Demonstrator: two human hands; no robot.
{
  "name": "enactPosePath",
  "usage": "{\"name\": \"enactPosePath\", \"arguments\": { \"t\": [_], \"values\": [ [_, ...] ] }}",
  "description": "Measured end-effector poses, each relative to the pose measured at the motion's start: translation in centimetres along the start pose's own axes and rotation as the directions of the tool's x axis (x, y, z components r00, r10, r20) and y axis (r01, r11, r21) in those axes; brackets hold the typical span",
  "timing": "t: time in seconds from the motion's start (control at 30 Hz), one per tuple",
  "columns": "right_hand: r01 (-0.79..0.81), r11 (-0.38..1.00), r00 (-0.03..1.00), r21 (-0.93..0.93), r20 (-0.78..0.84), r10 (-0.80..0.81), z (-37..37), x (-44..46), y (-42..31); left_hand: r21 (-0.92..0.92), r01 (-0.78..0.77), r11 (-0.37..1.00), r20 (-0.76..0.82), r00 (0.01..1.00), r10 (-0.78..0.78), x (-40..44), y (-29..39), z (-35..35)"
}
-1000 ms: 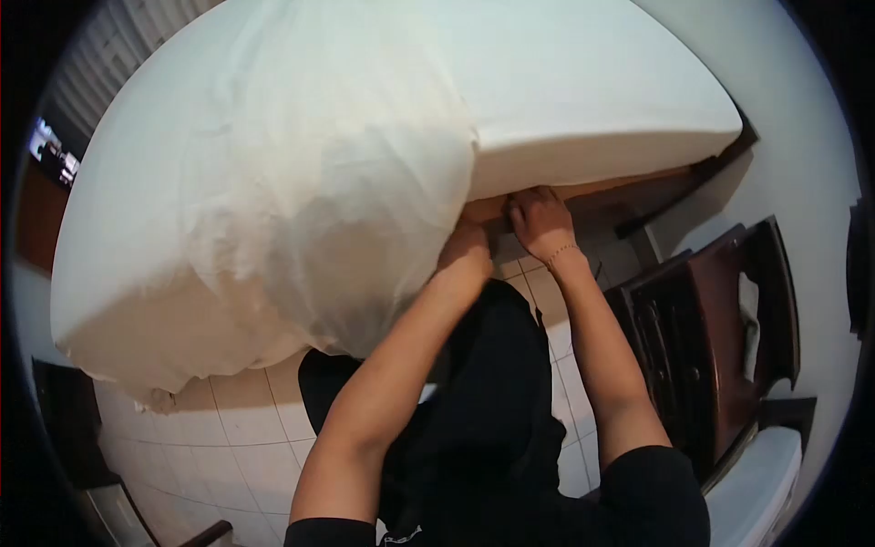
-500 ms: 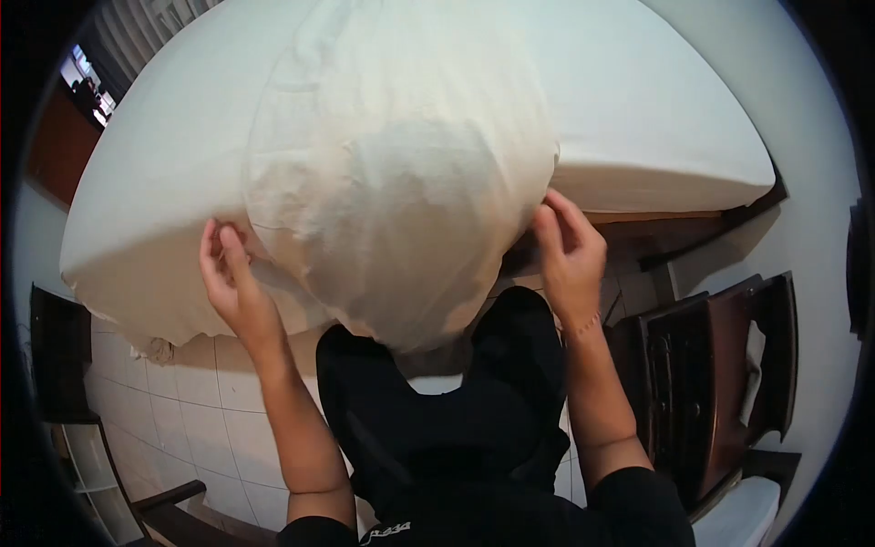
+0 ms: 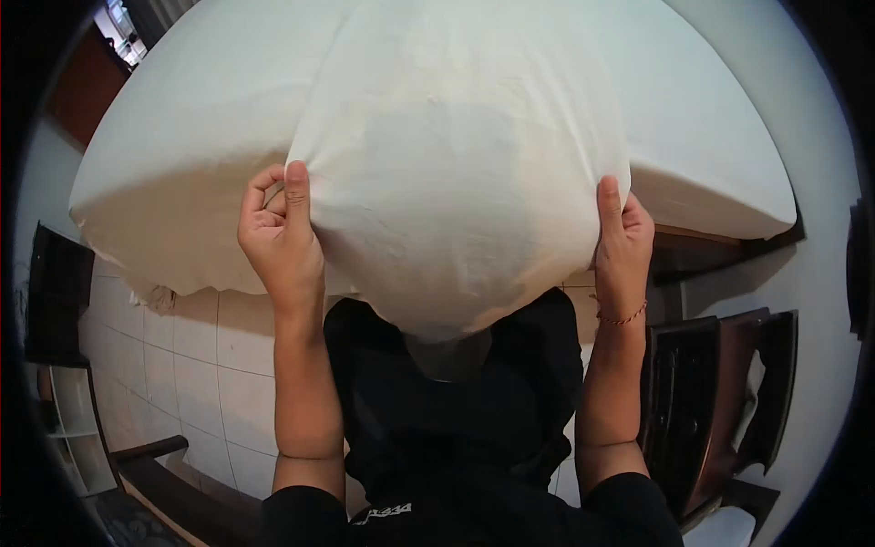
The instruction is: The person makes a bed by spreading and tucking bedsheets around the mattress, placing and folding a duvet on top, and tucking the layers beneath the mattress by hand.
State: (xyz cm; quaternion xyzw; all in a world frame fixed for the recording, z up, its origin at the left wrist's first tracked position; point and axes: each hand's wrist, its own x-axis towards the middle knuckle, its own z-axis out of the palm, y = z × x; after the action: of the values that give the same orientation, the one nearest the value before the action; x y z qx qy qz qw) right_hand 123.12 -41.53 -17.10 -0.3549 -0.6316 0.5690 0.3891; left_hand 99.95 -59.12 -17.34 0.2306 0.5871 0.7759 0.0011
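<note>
A large off-white cloth (image 3: 437, 210) with a greyish patch hangs in front of me; I cannot tell whether it is a sheet or a pillowcase. My left hand (image 3: 284, 219) pinches its left edge, thumb on top and fingers curled beneath. On the opposite edge, my right hand (image 3: 624, 228) grips the fabric the same way. Creases run from both pinch points, and the cloth's rounded lower part sags toward my knees. Behind it lies a bed covered with a white sheet (image 3: 191, 118).
To the right stands dark wooden furniture (image 3: 693, 410) beside the wall. A dark wooden piece (image 3: 173, 483) and shelves (image 3: 77, 428) are at the lower left. Tiled floor (image 3: 200, 365) shows below the bed. My legs (image 3: 456, 419) are under the cloth.
Both hands have closed on the cloth's side edges, where before they were loosely curled beside it. The cloth is now spread wider and pulled tauter between them.
</note>
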Motion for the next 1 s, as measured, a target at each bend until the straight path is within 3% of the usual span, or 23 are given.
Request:
{"name": "enactPosePath", "arguments": {
  "t": [0.07, 0.1, 0.23, 0.33, 0.37, 0.4, 0.47, 0.53, 0.6, 0.67, 0.77, 0.83, 0.93, 1.0],
  "values": [
    [0.019, 0.963, 1.000, -0.269, 0.019, -0.015, -0.2, -0.1, 0.9, 0.011, 0.028, 1.000, 0.000, 1.000, -0.028, -0.3, -1.9, -0.1],
    [0.018, 0.964, 1.000, -0.265, 0.022, -0.012, -0.1, -0.3, 1.5, 0.018, 0.062, 0.998, 0.006, 0.998, -0.062, -0.6, -2.9, -0.2],
    [-0.020, 0.991, 1.000, -0.134, 0.009, 0.021, 0.9, -1.4, 2.5, 0.080, 0.064, 0.995, 0.013, 0.998, -0.065, -2.3, -3.3, -1.4],
    [-0.015, 0.962, 0.999, 0.273, 0.039, 0.005, 0.8, -2.9, 1.4, 0.084, 0.072, 0.994, 0.015, 0.997, -0.073, -3.3, -3.4, -1.9],
    [-0.018, 0.962, 0.999, 0.274, 0.043, 0.006, 0.7, -2.9, 1.9, 0.061, 0.087, 0.994, 0.016, 0.996, -0.089, -3.4, -3.4, -2.1],
    [-0.015, 0.996, 0.990, 0.088, 0.142, 0.003, 0.5, -2.7, 2.9, 0.037, 0.098, 0.994, 0.011, 0.995, -0.099, -3.5, -3.5, -2.4],
    [0.058, 0.962, 0.939, -0.268, 0.342, 0.038, 0.3, -1.9, 4.5, 0.317, 0.097, 0.943, 0.352, 0.912, -0.212, -3.5, -4.9, -4.2],
    [0.005, 0.981, 0.921, -0.192, 0.383, 0.071, -0.2, -3.2, 5.2, 0.374, 0.219, 0.901, 0.519, 0.756, -0.399, -4.0, -7.0, -5.2],
    [-0.111, 0.991, 0.892, -0.079, 0.430, 0.135, -0.7, -3.7, 5.8, 0.340, 0.274, 0.900, 0.457, 0.788, -0.413, -4.6, -6.6, -5.8],
    [-0.119, 0.984, 0.877, -0.134, 0.450, 0.168, -0.9, -2.8, 7.1, 0.240, 0.386, 0.891, 0.391, 0.802, -0.453, -5.3, -6.1, -6.4],
    [-0.146, 0.951, 0.867, -0.272, 0.428, 0.255, -1.3, -2.9, 8.6, 0.231, 0.399, 0.888, 0.435, 0.773, -0.461, -5.2, -7.1, -6.6],
    [-0.118, 0.938, 0.796, -0.326, 0.534, 0.286, -1.4, -3.1, 9.2, 0.227, 0.412, 0.883, 0.477, 0.743, -0.469, -5.4, -7.7, -6.2],
    [-0.142, 0.929, 0.742, -0.341, 0.585, 0.328, -2.4, -4.0, 10.0, 0.418, 0.187, 0.889, 0.573, 0.706, -0.417, -5.9, -8.2, -5.8],
    [-0.176, 0.933, 0.711, -0.313, 0.615, 0.340, -3.2, -4.2, 10.4, 0.403, 0.217, 0.889, 0.602, 0.669, -0.436, -5.8, -8.0, -6.2]
  ]
}}
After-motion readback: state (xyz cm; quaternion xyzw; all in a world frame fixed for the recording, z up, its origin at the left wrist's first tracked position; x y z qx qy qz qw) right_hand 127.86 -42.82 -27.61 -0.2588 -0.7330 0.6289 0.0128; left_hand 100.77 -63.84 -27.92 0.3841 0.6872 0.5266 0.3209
